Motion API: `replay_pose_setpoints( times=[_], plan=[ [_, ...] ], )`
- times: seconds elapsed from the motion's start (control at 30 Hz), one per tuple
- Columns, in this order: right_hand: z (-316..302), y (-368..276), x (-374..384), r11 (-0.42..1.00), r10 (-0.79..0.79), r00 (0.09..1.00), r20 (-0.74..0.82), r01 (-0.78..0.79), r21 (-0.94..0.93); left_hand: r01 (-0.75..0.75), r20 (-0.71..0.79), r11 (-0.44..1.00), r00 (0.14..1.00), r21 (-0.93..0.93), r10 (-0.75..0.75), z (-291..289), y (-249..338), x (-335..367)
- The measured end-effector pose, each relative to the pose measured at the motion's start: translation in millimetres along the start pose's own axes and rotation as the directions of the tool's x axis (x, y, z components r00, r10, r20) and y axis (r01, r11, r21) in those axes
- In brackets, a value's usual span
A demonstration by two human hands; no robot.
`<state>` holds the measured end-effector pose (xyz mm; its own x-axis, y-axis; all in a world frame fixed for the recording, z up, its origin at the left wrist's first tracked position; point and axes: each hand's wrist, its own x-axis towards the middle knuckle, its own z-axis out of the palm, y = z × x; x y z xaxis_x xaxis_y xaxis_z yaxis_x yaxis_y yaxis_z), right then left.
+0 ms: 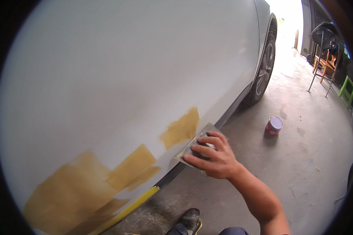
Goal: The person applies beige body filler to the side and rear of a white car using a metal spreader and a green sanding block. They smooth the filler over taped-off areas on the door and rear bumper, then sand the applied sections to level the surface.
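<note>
My right hand [217,156] reaches in from the lower right and grips a wide, flat grey putty spreader [210,128]. Its fingers are bent over the spreader's face. The spreader lies against or close to the lower edge of a white car door panel [125,78]; contact cannot be made out. Just left of it is a small tan filler patch [181,127] on the panel. Farther down to the left come a second filler patch [132,166] and a large, smoother one [74,192]. My left hand is out of view.
A lidded can [273,126] stands on the concrete floor [298,156] to the right. The car's wheel [265,66] is beyond the panel. Yellow tape or filler [135,203] runs along the sill. My shoe [190,218] is below; a wooden chair [324,67] and green stool [346,91] stand far right.
</note>
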<state>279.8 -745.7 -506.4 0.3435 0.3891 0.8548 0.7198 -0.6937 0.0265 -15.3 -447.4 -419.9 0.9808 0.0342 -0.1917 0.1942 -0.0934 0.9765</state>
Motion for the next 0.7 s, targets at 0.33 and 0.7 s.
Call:
replay_pose_setpoints(
  times=[0.33,0.7],
  plan=[
    [19,-2,20,0.990,-0.101,0.969,-0.227,0.076,-0.115,0.022,-0.105,1.000,0.994,0.001,-0.022,10,8,2],
    [11,4,-18,0.998,-0.025,0.991,-0.130,0.017,-0.060,0.011,-0.111,1.000,0.994,0.013,-0.009,8,2,-1]
  ],
)
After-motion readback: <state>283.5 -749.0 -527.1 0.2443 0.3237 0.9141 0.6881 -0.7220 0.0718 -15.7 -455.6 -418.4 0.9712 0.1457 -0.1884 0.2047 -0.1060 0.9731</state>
